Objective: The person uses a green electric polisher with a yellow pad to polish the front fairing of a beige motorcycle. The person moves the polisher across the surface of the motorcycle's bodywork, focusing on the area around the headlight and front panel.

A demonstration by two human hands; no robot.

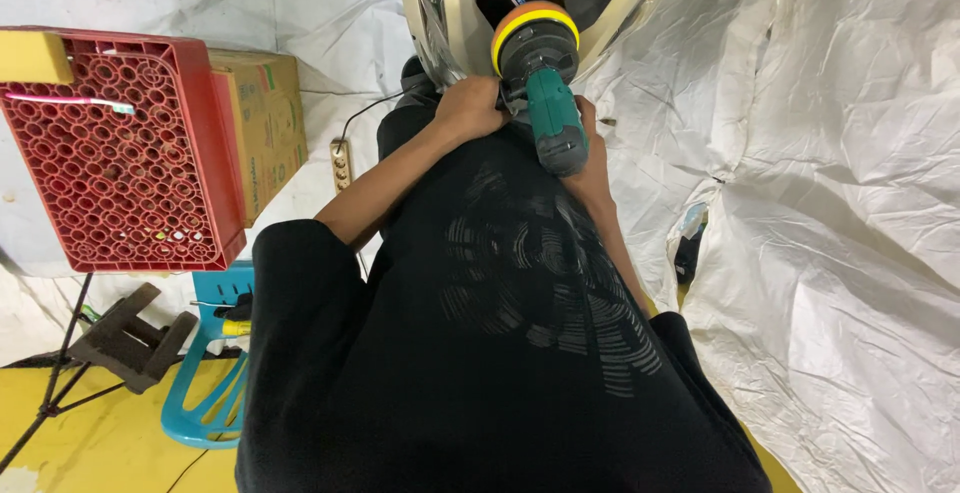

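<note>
polisher, green body, round orange foam pad | left hand, right hand gripping

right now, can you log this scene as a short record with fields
tool: green polisher with an orange and yellow pad
left hand: left hand grips the polisher near its head
right hand: right hand holds the polisher's body from the side
pad against: pale curved panel
left of person: red crate, cardboard box behind it, blue stool below
backdrop: white sheet
floor: yellow
</note>
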